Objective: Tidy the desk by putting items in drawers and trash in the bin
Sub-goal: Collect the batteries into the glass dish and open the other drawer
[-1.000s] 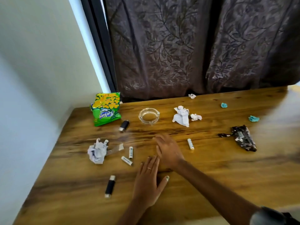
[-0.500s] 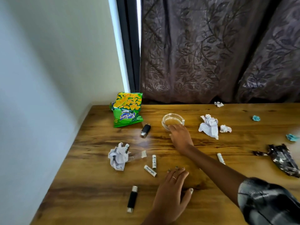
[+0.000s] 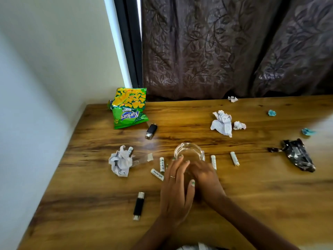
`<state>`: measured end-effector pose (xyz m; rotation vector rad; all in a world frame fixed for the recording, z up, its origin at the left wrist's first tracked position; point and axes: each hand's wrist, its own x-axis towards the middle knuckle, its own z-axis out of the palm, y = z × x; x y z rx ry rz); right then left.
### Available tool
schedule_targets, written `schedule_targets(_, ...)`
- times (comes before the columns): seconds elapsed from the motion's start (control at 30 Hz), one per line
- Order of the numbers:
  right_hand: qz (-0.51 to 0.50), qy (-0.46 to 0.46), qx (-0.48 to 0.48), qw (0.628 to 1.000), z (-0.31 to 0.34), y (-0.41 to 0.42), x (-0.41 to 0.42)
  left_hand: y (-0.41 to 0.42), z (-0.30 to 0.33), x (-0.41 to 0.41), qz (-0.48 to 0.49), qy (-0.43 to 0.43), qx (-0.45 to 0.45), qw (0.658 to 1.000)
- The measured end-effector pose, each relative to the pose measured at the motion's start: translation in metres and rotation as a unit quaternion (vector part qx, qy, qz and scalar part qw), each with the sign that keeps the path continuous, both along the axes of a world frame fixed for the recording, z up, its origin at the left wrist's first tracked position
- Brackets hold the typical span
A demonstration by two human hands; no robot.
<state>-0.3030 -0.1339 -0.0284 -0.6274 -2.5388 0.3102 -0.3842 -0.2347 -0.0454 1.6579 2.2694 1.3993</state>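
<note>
A clear glass ashtray [image 3: 189, 151] stands mid-desk. My right hand [image 3: 204, 175] grips its near rim, fingers curled out of sight. My left hand [image 3: 175, 184] lies beside it with straight fingers, the tips touching the ashtray's left side. Several white batteries lie around: two [image 3: 162, 164] left of my hands, two [image 3: 234, 158] to the right. Black lighter-like sticks lie at the far left [image 3: 151, 130] and near left [image 3: 138, 205]. A green snack bag [image 3: 129, 110] sits in the far-left corner.
Crumpled white paper lies at left [image 3: 119, 162] with a battery tucked in it, and at far right [image 3: 222, 122]. Small paper balls, two teal scraps [image 3: 272, 112] and a black wrapper [image 3: 297, 155] litter the right side. A wall bounds the desk [image 3: 252, 195] on the left, curtains behind.
My right hand reached the ashtray at the far side and drew it toward me to mid-desk. My left hand moved forward to touch it.
</note>
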Motion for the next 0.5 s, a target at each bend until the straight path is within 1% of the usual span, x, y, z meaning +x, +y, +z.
schedule_targets(0.1, 0.015, 0.005, -0.033, 0.999, -0.007, -0.016, 0.021, 0.000, -0.001, -0.001, 0.003, -0.010, -0.003, 1.000)
schedule_targets(0.2, 0.015, -0.020, -0.029, 0.999, -0.014, -0.030, 0.036, 0.001, -0.006, -0.001, -0.006, 0.001, -0.033, 0.999)
schedule_targets(0.27, 0.035, -0.036, -0.037, 0.998, -0.012, -0.034, 0.043, 0.002, -0.009, -0.002, -0.007, 0.016, -0.046, 0.999)
schedule_targets(0.37, 0.050, -0.037, -0.086, 0.994, -0.005, -0.031, 0.049, 0.004, -0.012, -0.003, -0.011, 0.013, -0.048, 0.999)
schedule_targets(0.43, 0.018, -0.014, -0.130, 0.991, 0.002, -0.024, 0.051, 0.005, -0.013, -0.003, -0.006, 0.011, -0.052, 0.999)
schedule_targets(0.5, -0.045, 0.028, -0.132, 0.990, 0.007, -0.010, 0.054, 0.005, -0.013, -0.003, 0.000, 0.016, -0.064, 0.998)
